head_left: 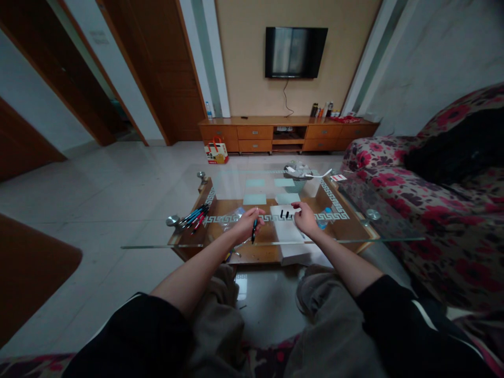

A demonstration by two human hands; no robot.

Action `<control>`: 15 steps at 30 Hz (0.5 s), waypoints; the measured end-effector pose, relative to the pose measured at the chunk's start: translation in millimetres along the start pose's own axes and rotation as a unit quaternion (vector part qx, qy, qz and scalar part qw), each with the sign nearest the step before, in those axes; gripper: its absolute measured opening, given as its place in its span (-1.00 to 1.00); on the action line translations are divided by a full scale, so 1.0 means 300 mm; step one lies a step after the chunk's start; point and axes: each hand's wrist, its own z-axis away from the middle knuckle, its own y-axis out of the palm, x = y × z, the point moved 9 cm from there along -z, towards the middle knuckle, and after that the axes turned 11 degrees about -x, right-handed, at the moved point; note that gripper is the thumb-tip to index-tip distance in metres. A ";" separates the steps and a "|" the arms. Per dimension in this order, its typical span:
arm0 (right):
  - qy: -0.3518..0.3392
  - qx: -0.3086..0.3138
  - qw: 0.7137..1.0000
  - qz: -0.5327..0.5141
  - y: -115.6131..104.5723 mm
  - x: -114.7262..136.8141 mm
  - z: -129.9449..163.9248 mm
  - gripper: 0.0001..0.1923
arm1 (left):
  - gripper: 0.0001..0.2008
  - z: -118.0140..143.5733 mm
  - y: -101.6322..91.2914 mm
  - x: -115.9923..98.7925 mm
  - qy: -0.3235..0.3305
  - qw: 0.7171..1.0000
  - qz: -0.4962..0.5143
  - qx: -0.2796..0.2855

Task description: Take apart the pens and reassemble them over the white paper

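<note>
Over the glass tabletop (232, 184), my left hand (246, 224) is closed on a dark pen (254, 231), which points downward between the fingers. My right hand (306, 220) hovers to the right with thumb and fingertips brought together; anything in that pinch is too small to make out. Close beside its fingertips are several short black pieces (281, 213), like pen caps, above a white sheet or box (280, 231). A bundle of pens (195, 218), blue, black and red, lies at the table's left end.
A small basket (299, 184) with crumpled plastic stands toward the table's far right, near a red and white card (338, 178). Round metal fittings (172, 220) sit at the glass corners. A flowered sofa (394, 178) borders the right; a low cabinet (255, 134) stands beyond.
</note>
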 end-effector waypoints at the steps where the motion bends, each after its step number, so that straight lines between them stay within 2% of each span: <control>1: -0.004 0.009 1.000 0.009 0.010 -0.002 0.005 -0.54 | -0.72 0.001 0.000 0.001 -0.002 1.000 -0.001 0.001; 6: -0.027 0.019 0.998 0.045 0.003 0.027 0.017 -0.59 | -0.72 0.005 0.000 0.001 -0.007 1.000 -0.002 -0.004; 10: -0.077 0.009 0.996 0.035 -0.033 0.144 0.015 -0.72 | -0.74 -0.005 -0.010 0.011 -0.012 1.000 -0.005 -0.022; 12: -0.103 0.037 0.994 0.023 -0.015 0.210 0.026 -0.76 | -0.77 -0.011 -0.017 0.017 -0.014 0.999 -0.009 -0.031; 15: -0.127 0.116 0.985 0.032 0.058 0.276 0.063 -0.79 | -0.80 -0.015 -0.025 0.025 -0.021 0.999 -0.010 -0.041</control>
